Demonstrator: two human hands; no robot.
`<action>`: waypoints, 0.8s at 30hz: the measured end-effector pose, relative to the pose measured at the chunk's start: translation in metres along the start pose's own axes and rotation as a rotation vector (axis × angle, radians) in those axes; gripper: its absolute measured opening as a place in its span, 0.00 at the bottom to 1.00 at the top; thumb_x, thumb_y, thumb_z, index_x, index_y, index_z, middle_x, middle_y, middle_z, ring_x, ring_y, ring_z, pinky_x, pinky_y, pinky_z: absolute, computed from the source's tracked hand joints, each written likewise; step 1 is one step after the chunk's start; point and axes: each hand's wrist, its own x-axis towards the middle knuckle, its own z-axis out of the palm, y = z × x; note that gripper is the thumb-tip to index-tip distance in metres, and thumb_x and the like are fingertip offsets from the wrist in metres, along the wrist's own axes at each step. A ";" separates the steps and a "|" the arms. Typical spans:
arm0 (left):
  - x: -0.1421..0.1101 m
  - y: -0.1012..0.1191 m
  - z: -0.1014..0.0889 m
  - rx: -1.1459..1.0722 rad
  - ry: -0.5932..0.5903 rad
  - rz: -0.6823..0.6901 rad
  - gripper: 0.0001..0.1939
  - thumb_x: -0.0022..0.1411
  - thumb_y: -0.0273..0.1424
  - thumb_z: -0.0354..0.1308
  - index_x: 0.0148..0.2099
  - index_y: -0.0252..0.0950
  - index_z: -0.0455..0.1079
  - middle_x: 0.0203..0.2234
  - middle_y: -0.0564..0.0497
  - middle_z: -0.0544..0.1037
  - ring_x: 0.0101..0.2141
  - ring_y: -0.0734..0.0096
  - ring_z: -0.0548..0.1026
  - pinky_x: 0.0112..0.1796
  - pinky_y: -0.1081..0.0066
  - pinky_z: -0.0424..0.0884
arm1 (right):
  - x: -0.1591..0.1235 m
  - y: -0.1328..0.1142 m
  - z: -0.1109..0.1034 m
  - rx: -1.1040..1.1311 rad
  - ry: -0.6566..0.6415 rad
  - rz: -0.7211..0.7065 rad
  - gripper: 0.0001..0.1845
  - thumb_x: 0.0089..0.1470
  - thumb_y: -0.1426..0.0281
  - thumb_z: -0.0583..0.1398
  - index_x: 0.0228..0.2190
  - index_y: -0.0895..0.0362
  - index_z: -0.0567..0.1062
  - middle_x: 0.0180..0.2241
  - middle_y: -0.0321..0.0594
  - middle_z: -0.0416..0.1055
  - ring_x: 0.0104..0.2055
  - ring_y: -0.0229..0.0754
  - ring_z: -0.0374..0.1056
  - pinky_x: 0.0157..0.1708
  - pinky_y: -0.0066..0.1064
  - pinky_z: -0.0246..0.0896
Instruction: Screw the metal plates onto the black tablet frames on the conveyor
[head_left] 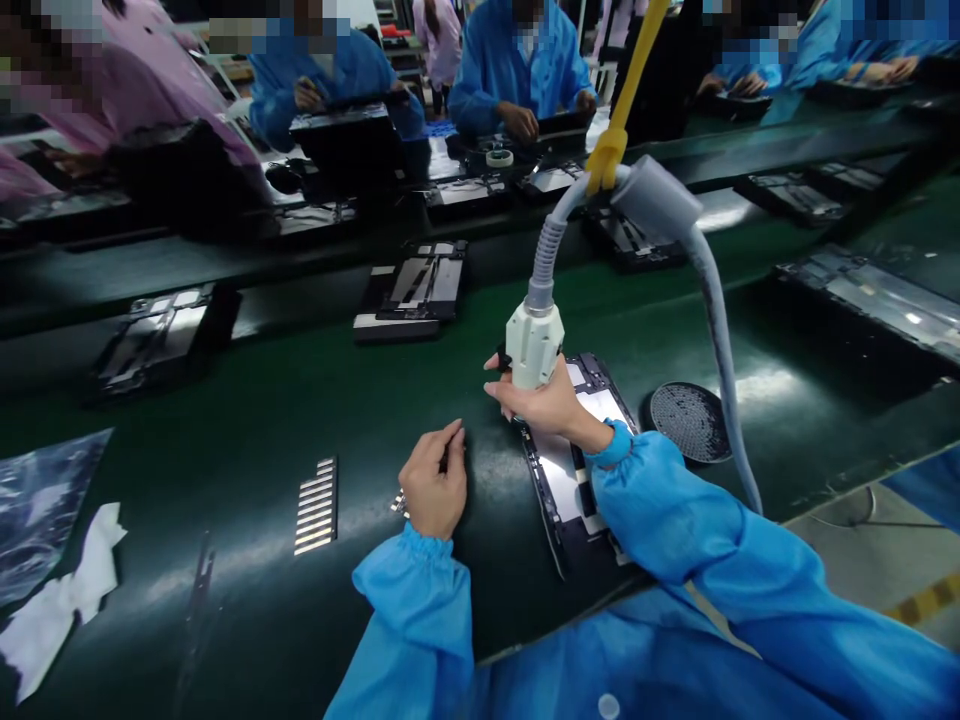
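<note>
Left hand (pixel 433 490) curled low over the green bench (pixel 240 440), whatever it may pinch hidden, near a row of metal strips (pixel 316 507); right hand (pixel 540 400) grasps a white hose tool (pixel 534 345) above a dark panel (pixel 562 480), more panels (pixel 411 290) beyond.

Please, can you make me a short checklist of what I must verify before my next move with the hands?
1. White plastic tool head in the right hand: ok, the hand grips it.
2. Its tip on the black-framed silver panel: cannot tell, the hand hides it.
3. Grey ribbed hose from the tool head: ok, it rises free to the yellow hanging strap.
4. Left hand: cannot tell whether it pinches something.
5. Shiny metal strips on the dark green belt: ok, lined up in a neat row.
</note>
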 end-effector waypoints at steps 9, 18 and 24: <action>-0.006 -0.007 0.007 -0.166 -0.024 -0.235 0.12 0.66 0.35 0.49 0.45 0.33 0.68 0.28 0.51 0.76 0.26 0.76 0.76 0.32 0.75 0.73 | -0.006 0.004 0.006 -0.086 0.017 -0.087 0.09 0.43 0.69 0.63 0.28 0.60 0.71 0.17 0.33 0.65 0.21 0.37 0.65 0.22 0.28 0.62; -0.016 0.009 -0.006 -0.203 0.004 -0.102 0.13 0.63 0.27 0.48 0.38 0.32 0.74 0.40 0.44 0.78 0.32 0.73 0.78 0.34 0.71 0.77 | -0.023 -0.040 -0.039 -0.013 0.218 -0.343 0.13 0.48 0.72 0.63 0.38 0.59 0.70 0.16 0.28 0.66 0.17 0.35 0.64 0.21 0.29 0.65; -0.084 0.075 0.004 0.029 -0.405 0.637 0.19 0.65 0.33 0.50 0.54 0.29 0.68 0.49 0.41 0.75 0.56 0.59 0.68 0.56 0.55 0.66 | -0.033 -0.026 -0.094 -0.161 0.447 -0.351 0.11 0.46 0.73 0.66 0.35 0.59 0.73 0.15 0.30 0.67 0.16 0.35 0.63 0.22 0.29 0.65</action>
